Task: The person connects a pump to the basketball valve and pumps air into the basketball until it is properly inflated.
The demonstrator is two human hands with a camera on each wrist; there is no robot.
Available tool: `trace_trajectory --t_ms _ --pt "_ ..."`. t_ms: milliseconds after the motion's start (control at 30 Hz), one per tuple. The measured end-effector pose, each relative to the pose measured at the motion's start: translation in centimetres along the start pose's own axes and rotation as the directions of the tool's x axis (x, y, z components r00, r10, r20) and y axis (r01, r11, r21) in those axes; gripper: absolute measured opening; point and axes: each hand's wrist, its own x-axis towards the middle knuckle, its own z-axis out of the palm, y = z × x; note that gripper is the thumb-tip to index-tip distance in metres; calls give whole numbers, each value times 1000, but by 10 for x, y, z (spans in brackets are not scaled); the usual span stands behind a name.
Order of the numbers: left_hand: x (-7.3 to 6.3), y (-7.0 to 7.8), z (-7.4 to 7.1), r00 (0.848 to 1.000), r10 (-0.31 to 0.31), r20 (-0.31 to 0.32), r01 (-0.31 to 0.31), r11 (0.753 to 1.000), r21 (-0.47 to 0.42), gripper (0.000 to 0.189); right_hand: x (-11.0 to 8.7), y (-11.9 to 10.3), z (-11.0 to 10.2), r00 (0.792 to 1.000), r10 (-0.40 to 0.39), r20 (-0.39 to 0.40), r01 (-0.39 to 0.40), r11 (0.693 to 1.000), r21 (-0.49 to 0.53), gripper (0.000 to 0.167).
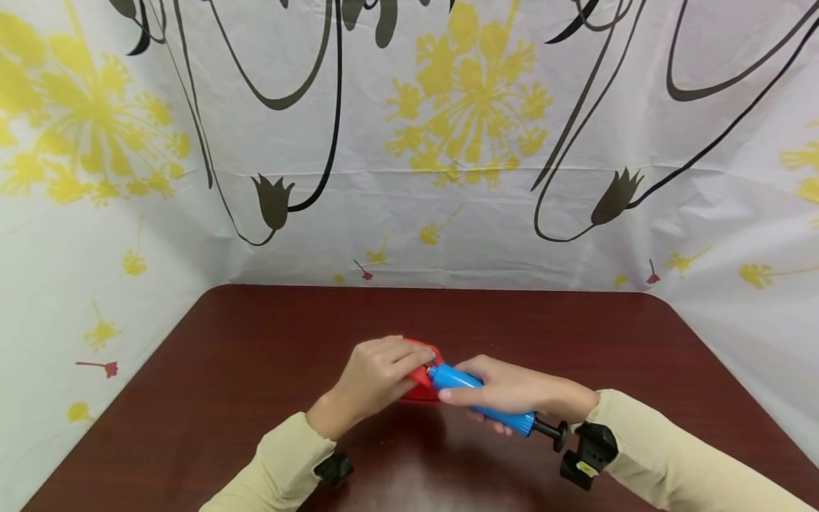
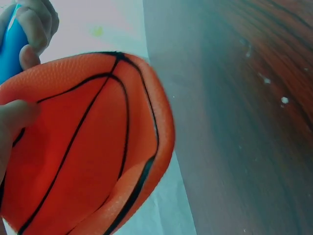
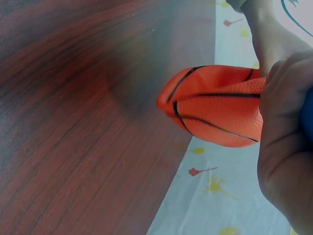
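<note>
A deflated orange-red basketball [image 2: 98,137] with black seam lines is caved in on one side, as the left wrist view shows. My left hand [image 1: 380,370] grips it, with the thumb lying over the sunken skin. In the head view my right hand [image 1: 512,387] holds a blue hand pump [image 1: 505,416] round its barrel. The pump's tip meets the ball beside my left fingers, which partly hide that spot. A black plunger handle [image 1: 550,430] sticks out at the pump's right end. From the right wrist view, the folded ball [image 3: 215,105] shows beyond my right hand.
The dark red-brown wooden table [image 1: 256,334] spreads below both hands. White cloth [image 1: 384,235] printed with yellow flowers and dark stems hangs behind and along the sides. Black camera mounts sit on both wrists, the right one [image 1: 589,451] near the plunger handle.
</note>
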Motion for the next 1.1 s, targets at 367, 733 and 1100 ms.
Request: trace_trajectory --t_ms 367,733,1100 --pt "-2 -8 -1 979 -147 143 153 988 -29 43 -2 -2 -2 999 -3 -34 1 999 -54 31" --pt "-2 -11 -5 987 -147 61 141 986 91 28 -6 -3 -9 999 -32 25 30 995 91 42" --pt "-9 -19 -8 980 -199 23 195 972 130 30 -24 0 -22 996 -81 -24 82 996 28 43"
